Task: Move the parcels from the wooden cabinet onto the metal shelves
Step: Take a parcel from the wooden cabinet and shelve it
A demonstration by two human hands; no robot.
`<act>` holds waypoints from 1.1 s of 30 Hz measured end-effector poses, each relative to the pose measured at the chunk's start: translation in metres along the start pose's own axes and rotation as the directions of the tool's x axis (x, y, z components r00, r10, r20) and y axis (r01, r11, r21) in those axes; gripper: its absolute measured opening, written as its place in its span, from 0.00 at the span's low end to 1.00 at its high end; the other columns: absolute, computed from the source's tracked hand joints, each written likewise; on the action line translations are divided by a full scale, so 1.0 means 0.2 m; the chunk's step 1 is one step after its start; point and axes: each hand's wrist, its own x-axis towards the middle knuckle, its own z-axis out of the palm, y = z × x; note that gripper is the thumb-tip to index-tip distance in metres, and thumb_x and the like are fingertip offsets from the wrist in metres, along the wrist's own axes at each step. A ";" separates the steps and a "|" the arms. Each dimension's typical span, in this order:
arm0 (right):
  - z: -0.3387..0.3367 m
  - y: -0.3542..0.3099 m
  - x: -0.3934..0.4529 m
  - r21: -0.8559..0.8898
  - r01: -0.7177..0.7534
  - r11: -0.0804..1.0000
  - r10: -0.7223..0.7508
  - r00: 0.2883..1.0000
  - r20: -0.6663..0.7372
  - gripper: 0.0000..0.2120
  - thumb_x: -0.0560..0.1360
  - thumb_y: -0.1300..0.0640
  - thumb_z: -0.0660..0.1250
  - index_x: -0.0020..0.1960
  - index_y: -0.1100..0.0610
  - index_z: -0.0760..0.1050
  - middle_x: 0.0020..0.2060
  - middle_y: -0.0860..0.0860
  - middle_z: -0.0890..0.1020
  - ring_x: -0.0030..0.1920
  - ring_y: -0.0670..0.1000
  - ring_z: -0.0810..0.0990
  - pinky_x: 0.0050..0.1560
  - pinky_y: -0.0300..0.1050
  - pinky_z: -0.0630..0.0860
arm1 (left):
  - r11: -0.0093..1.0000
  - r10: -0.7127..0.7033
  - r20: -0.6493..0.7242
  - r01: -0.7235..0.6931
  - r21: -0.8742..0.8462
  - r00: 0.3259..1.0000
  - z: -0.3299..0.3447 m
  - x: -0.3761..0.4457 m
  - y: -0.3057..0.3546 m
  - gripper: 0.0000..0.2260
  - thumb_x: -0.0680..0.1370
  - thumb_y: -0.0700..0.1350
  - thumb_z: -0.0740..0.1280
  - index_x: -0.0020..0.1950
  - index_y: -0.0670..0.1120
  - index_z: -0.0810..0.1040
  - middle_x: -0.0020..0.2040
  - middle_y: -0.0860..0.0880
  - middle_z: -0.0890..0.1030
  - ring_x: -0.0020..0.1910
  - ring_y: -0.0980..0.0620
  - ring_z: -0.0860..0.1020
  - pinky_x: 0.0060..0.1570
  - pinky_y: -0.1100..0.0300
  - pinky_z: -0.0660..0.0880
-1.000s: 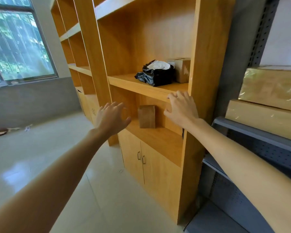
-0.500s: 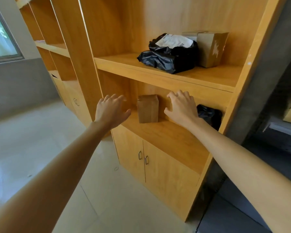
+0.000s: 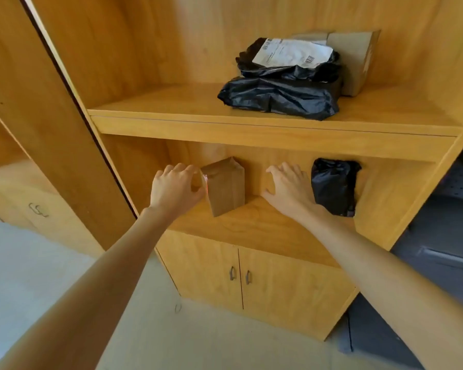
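A small brown cardboard parcel [image 3: 225, 186] stands upright on the lower open shelf of the wooden cabinet [image 3: 251, 228]. My left hand [image 3: 175, 189] is at the parcel's left side, fingers curled and touching its edge. My right hand [image 3: 289, 188] is open, a short gap to the parcel's right. A black plastic parcel [image 3: 333, 186] stands just right of my right hand. On the upper shelf lie two stacked black plastic parcels [image 3: 281, 97], the top one [image 3: 289, 58] bearing a white label, with a cardboard box [image 3: 358, 60] behind them.
Closed cabinet doors with two metal handles [image 3: 239, 275] sit below the lower shelf. A thick wooden upright [image 3: 51, 124] rises at the left. Part of the grey metal shelving [image 3: 444, 252] shows at the right edge. Pale tiled floor [image 3: 24, 276] lies below.
The camera has come closer to the cabinet. Both hands have reached into the lower shelf to either side of the brown parcel, the left now touching it.
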 end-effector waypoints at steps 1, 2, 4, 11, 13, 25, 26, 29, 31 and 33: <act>0.02 -0.02 0.03 -0.012 -0.020 1.000 0.020 1.000 0.006 0.22 0.77 0.48 0.63 0.69 0.54 0.67 0.61 0.54 0.72 0.63 0.57 0.68 0.59 0.50 0.66 | 1.000 0.010 0.006 -0.010 -0.020 1.000 0.03 0.05 -0.03 0.19 0.78 0.55 0.63 0.65 0.48 0.75 0.61 0.46 0.78 0.62 0.43 0.74 0.58 0.50 0.70; 0.05 -0.04 0.06 -0.021 -0.041 0.999 0.041 0.999 0.010 0.22 0.77 0.48 0.63 0.69 0.54 0.67 0.61 0.54 0.72 0.63 0.57 0.68 0.59 0.50 0.66 | 0.999 0.016 0.018 -0.015 -0.032 1.000 0.07 0.09 -0.06 0.18 0.77 0.55 0.63 0.64 0.48 0.76 0.60 0.46 0.78 0.61 0.43 0.74 0.57 0.50 0.71; 0.10 -0.06 0.14 -0.033 -0.071 0.997 0.072 0.997 0.014 0.22 0.77 0.48 0.63 0.69 0.54 0.67 0.61 0.54 0.72 0.62 0.57 0.68 0.59 0.50 0.66 | 0.999 0.025 0.043 -0.024 -0.042 0.999 0.14 0.19 -0.13 0.18 0.77 0.54 0.64 0.63 0.48 0.77 0.59 0.46 0.79 0.60 0.43 0.75 0.56 0.50 0.71; 0.34 -0.16 0.44 -0.027 -0.101 0.994 0.103 0.994 0.045 0.22 0.77 0.49 0.63 0.69 0.55 0.67 0.62 0.55 0.73 0.63 0.57 0.69 0.60 0.49 0.67 | 0.997 0.053 0.078 -0.048 -0.061 0.996 0.36 0.45 -0.33 0.20 0.76 0.55 0.65 0.65 0.49 0.75 0.62 0.47 0.78 0.60 0.44 0.74 0.57 0.51 0.71; 0.40 -0.19 0.51 -0.027 -0.116 0.993 0.118 0.990 0.082 0.23 0.77 0.49 0.64 0.70 0.55 0.67 0.62 0.55 0.73 0.63 0.58 0.69 0.61 0.50 0.67 | 0.998 0.054 0.097 -0.050 -0.040 0.994 0.41 0.53 -0.39 0.21 0.76 0.56 0.64 0.67 0.50 0.74 0.63 0.48 0.77 0.62 0.45 0.74 0.58 0.52 0.70; 0.79 -0.30 0.83 -0.081 -0.194 0.978 0.202 0.974 0.103 0.25 0.77 0.49 0.63 0.72 0.55 0.64 0.66 0.55 0.70 0.67 0.58 0.66 0.65 0.51 0.64 | 0.989 0.133 0.121 -0.123 -0.083 0.984 0.86 0.90 -0.61 0.22 0.76 0.56 0.65 0.68 0.51 0.73 0.66 0.48 0.75 0.65 0.44 0.71 0.61 0.52 0.69; 0.84 -0.29 0.85 -0.087 -0.200 0.976 0.208 0.974 0.091 0.25 0.77 0.49 0.63 0.72 0.55 0.64 0.66 0.55 0.70 0.66 0.58 0.67 0.65 0.51 0.65 | 0.987 0.146 0.109 -0.138 -0.082 0.983 0.91 0.91 -0.62 0.22 0.76 0.56 0.65 0.68 0.50 0.72 0.66 0.48 0.75 0.65 0.44 0.72 0.61 0.52 0.69; 1.00 -0.29 0.88 -0.110 -0.221 0.969 0.226 0.974 0.034 0.26 0.77 0.49 0.64 0.72 0.55 0.64 0.65 0.55 0.71 0.65 0.58 0.68 0.64 0.50 0.66 | 0.980 0.181 0.065 -0.175 -0.094 0.981 1.07 0.94 -0.65 0.21 0.76 0.56 0.64 0.68 0.50 0.73 0.63 0.48 0.77 0.63 0.44 0.73 0.59 0.52 0.70; 1.11 -0.28 0.90 -0.122 -0.237 0.964 0.239 0.971 0.006 0.26 0.77 0.49 0.64 0.71 0.56 0.64 0.64 0.55 0.71 0.64 0.57 0.68 0.63 0.50 0.66 | 0.975 0.194 0.027 -0.189 -0.117 0.981 1.17 0.96 -0.67 0.21 0.76 0.55 0.65 0.67 0.49 0.74 0.62 0.47 0.77 0.61 0.43 0.73 0.58 0.52 0.70; 1.21 -0.27 0.91 -0.129 -0.246 0.961 0.247 0.969 -0.012 0.26 0.77 0.49 0.64 0.71 0.55 0.64 0.64 0.55 0.71 0.64 0.57 0.68 0.63 0.50 0.67 | 0.970 0.196 -0.001 -0.194 -0.145 0.981 1.27 0.97 -0.69 0.21 0.75 0.55 0.66 0.66 0.49 0.74 0.62 0.46 0.77 0.61 0.43 0.74 0.58 0.52 0.71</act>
